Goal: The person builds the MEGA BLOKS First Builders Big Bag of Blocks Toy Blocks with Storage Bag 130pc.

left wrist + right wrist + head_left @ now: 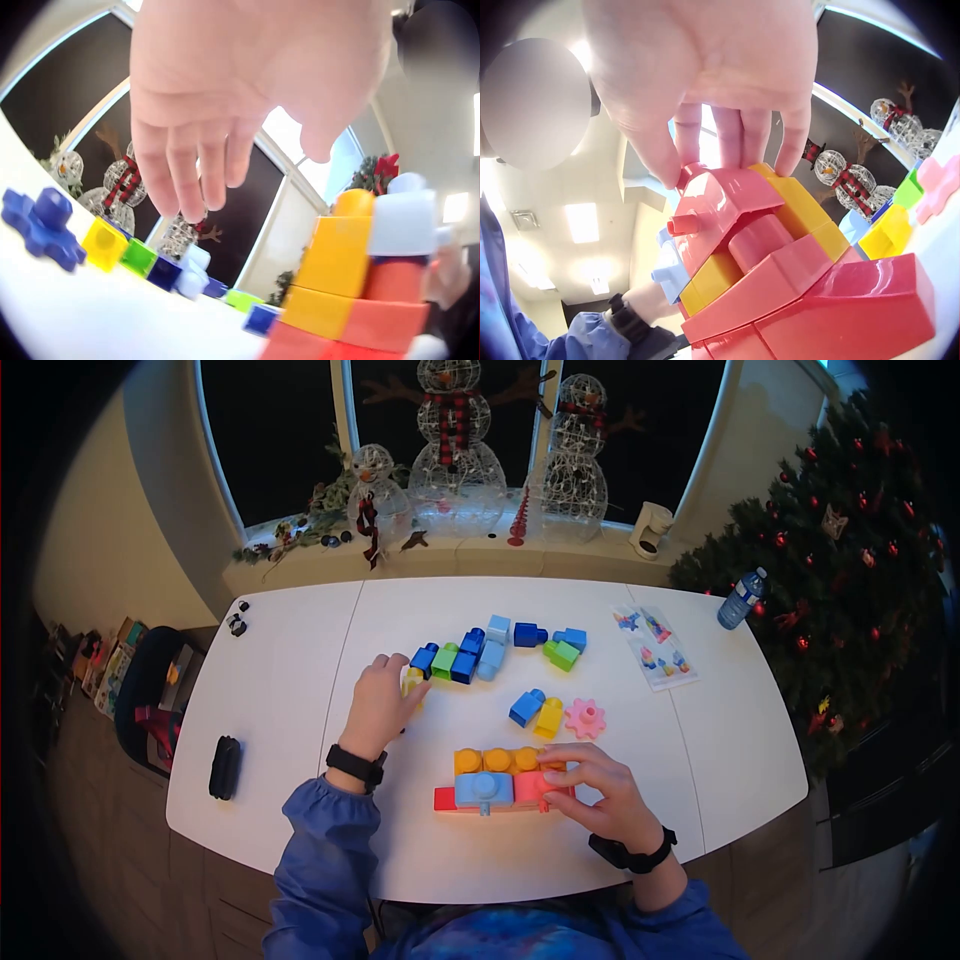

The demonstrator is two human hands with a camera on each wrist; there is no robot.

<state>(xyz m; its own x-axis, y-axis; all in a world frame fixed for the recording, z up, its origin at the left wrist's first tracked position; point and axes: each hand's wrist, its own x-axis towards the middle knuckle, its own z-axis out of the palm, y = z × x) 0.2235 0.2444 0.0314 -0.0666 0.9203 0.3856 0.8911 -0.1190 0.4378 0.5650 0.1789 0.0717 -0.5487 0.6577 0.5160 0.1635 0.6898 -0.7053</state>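
Observation:
A stacked structure of red, pink, orange-yellow and light blue blocks [484, 790] stands near the front of the table. My right hand [597, 792] grips its pink top block [731, 196], thumb on the near side and fingertips at the far side. My left hand [376, 708] reaches over a yellow block [105, 244] at the left end of the loose blocks, its fingers extended and slightly bent in the left wrist view. Whether it touches that block is unclear. A dark blue gear piece [51, 225] lies beside the yellow block, mostly hidden by the hand in the head view.
Blue and green blocks [463, 665] spread across the middle. Nearer are a blue block [526, 707], a yellow block [548, 718] and a pink gear [586, 718]. A picture sheet [655, 648] and bottle [742, 599] are right; a black case [225, 768] is left.

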